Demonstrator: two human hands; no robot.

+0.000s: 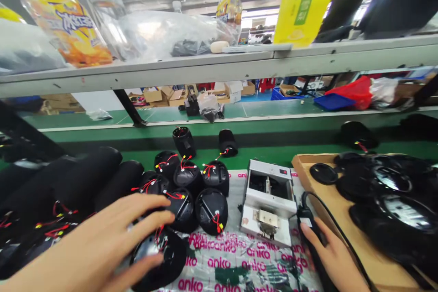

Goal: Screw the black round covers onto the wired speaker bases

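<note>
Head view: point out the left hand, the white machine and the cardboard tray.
left hand (112, 232): head view, on the back of the hand.
white machine (265, 201): head view, on its white top panel.
cardboard tray (301, 162): head view, on its far left corner.

Left hand (92, 242) boxed in: black domed plastic shells with red wires (187, 174) directly ahead, black padded cylinders (85, 182) to its left. Free lane is the anko-printed plastic sheet (236, 260) between it and the right hand (331, 255). White metal bench machine (268, 200) blocks forward there; black cable (308, 205) and cardboard tray (376, 269) crowd right. Grey steel shelf (219, 70) caps overhead reach.
</note>
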